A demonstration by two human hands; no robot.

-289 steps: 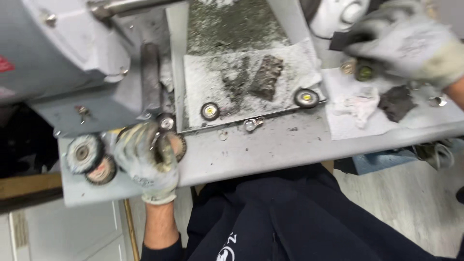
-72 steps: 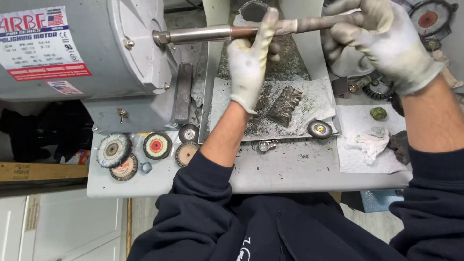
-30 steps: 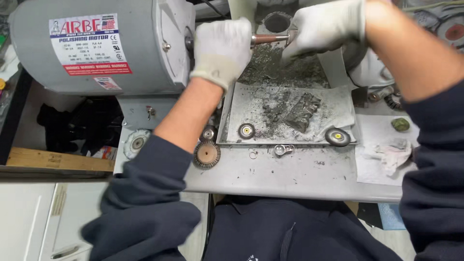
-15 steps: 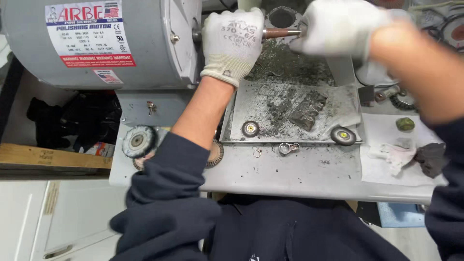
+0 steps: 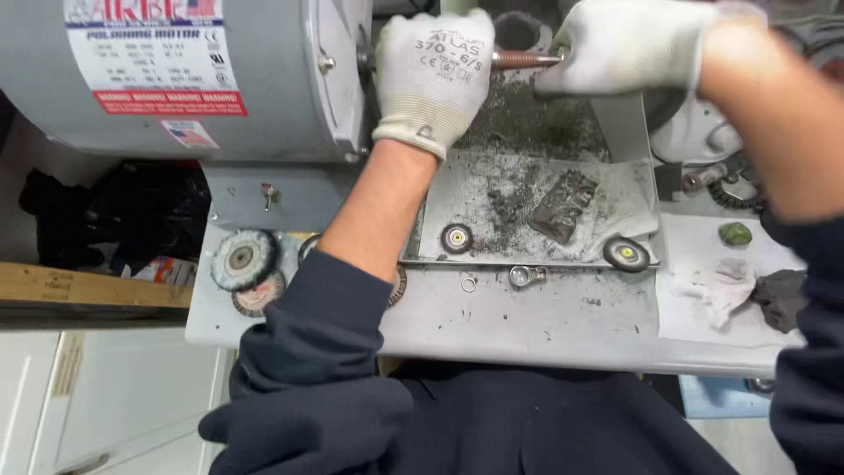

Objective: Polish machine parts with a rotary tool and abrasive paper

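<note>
Both my hands wear white knit gloves. My left hand (image 5: 435,75) is closed around the metal spindle (image 5: 519,59) where it leaves the big grey polishing motor (image 5: 193,79). My right hand (image 5: 633,44) grips the spindle's outer end, and only a short brown stretch of spindle shows between the gloves. Below the spindle lies a dirty dust tray (image 5: 492,189) with a dark lump of compound (image 5: 563,207). What the right hand holds on the tip is hidden.
Two small buffing wheels (image 5: 456,237) (image 5: 626,254) lie at the tray's front edge. Bristle wheels (image 5: 239,260) sit at the bench's left. A metal ring (image 5: 469,283) and a clip (image 5: 525,276) lie on the grey bench. White cloth (image 5: 721,290) and a green lump (image 5: 735,233) are at the right.
My head has moved closer and left, so the motor fills more of the view. Both hands stay on the spindle, now nearer together than 2.4 s ago.
</note>
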